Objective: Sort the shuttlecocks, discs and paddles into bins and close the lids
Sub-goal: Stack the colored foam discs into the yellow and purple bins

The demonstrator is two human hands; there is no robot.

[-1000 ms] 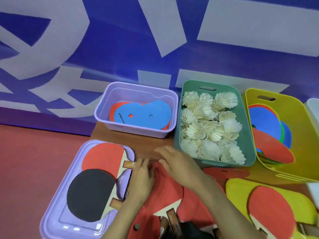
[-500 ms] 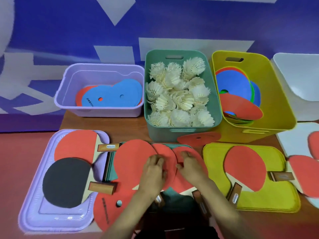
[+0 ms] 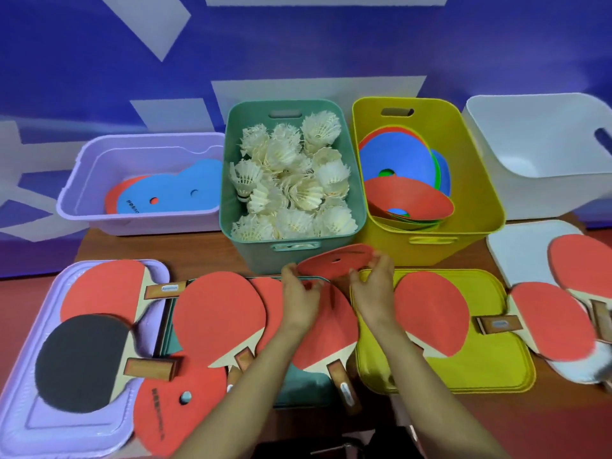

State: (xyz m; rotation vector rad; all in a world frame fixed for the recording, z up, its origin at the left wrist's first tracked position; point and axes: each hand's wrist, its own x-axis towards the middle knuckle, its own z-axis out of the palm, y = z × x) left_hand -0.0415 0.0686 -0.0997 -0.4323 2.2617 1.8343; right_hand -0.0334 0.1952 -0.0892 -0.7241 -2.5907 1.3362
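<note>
- Disc-sorting step: left hand point(image 3: 299, 294) and right hand point(image 3: 376, 288) pinch a red disc point(image 3: 334, 261) by its edges, mid-frame.
- Next, probably a lift into the yellow bin point(image 3: 477, 180), upper right.

Landmark: teal-green bin point(image 3: 265, 256).
- Inside it: shuttlecocks point(image 3: 291, 190), cream-white; one shows a dark band at its base.
- Left of it: lilac bin point(image 3: 99, 223), holding blue discs point(image 3: 172, 190) with dark lettering, over a red one.
- Right of it: yellow bin point(image 3: 480, 193), holding stacked discs point(image 3: 394, 157) in blue and red with green edges. Farther right: white bin point(image 3: 530, 193).
- Just in front: front disc point(image 3: 334, 260), red.
- In front, left to right: lilac lid point(image 3: 20, 412), teal lid point(image 3: 304, 385), yellow lid point(image 3: 490, 369), white lid point(image 3: 516, 253).
- Paddles point(image 3: 218, 313): red faces, pale wood, brown handles. On the lilac lid, black-faced paddle point(image 3: 79, 362).
- Behind: wall point(image 3: 99, 61), deep blue with white blocks.
- Table point(image 3: 159, 246) brown; floor point(image 3: 20, 293) red.
</note>
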